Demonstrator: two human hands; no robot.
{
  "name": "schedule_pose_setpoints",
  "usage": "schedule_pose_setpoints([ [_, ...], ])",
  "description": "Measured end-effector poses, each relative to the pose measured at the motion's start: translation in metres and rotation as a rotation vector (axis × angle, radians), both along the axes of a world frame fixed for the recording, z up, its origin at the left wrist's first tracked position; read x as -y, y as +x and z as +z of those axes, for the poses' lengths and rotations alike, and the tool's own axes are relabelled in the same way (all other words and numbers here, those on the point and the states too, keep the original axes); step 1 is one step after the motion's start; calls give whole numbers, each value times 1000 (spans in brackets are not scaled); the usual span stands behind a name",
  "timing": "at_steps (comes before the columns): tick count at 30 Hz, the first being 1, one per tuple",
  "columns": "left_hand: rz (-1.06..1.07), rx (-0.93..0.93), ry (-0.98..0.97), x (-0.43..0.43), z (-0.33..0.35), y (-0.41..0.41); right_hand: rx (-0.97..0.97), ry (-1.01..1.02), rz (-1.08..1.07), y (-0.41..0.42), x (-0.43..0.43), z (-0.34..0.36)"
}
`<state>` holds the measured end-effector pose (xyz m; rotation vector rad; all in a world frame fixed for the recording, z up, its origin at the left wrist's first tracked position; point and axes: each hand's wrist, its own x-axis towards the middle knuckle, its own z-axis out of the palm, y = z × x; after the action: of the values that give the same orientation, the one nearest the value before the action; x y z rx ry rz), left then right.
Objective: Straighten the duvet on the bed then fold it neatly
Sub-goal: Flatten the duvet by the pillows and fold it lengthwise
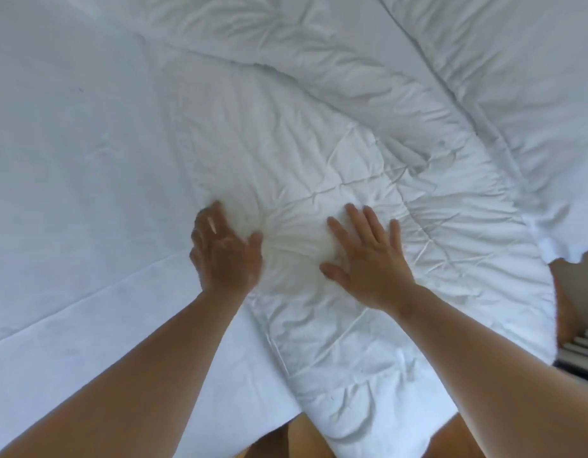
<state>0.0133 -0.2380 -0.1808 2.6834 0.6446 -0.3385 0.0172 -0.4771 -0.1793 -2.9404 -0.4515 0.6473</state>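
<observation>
A white quilted duvet (319,143) lies crumpled across the bed, running from the near edge up to the far right, with deep folds and creases. My left hand (224,251) rests flat on the duvet's left edge, blurred, with the fingers spread. Flat on the duvet a little to the right lies my right hand (368,259), fingers straight and spread, and the fabric bunches into wrinkles between the two hands. A further fold of the duvet (517,77) lies at the upper right.
The bare white bed sheet (71,160) covers the left half of the bed. The bed's near edge runs along the bottom, with the floor (570,309) and a striped object (580,355) showing at the right.
</observation>
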Motion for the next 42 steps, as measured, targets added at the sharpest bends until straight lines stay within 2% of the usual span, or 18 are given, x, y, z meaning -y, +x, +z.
schedule_pose_setpoints([
  [2,-342,224,64,31,14,-27,59,52,15,-33,-6,2],
  [3,-510,241,46,41,7,-47,62,62,17,-56,-2,0],
  [6,-774,48,93,41,-34,-100,4,-14,67,-116,20,-23],
  [9,-807,-52,96,31,-60,-106,-40,-35,77,-126,27,-47],
  [13,-821,-183,129,34,-41,-103,-90,-58,100,-114,21,-42],
  [18,-798,-501,-46,27,22,-169,-420,-193,190,-132,17,25],
  [21,-604,-631,-222,10,73,-248,-651,-204,221,-175,22,89],
  [27,239,-692,-471,-55,143,-447,-736,-279,232,-260,29,191],
  [30,538,-700,-532,-101,151,-563,-755,-390,299,-299,19,215],
  [33,808,-617,-577,-125,175,-657,-788,-434,399,-326,-17,235],
  [36,953,-539,-570,-133,196,-729,-770,-418,447,-345,-78,249],
  [41,1280,-252,-763,-155,199,-815,-686,-376,394,-373,-221,254],
  [42,1304,-296,-797,-164,205,-826,-664,-376,396,-383,-253,255],
])
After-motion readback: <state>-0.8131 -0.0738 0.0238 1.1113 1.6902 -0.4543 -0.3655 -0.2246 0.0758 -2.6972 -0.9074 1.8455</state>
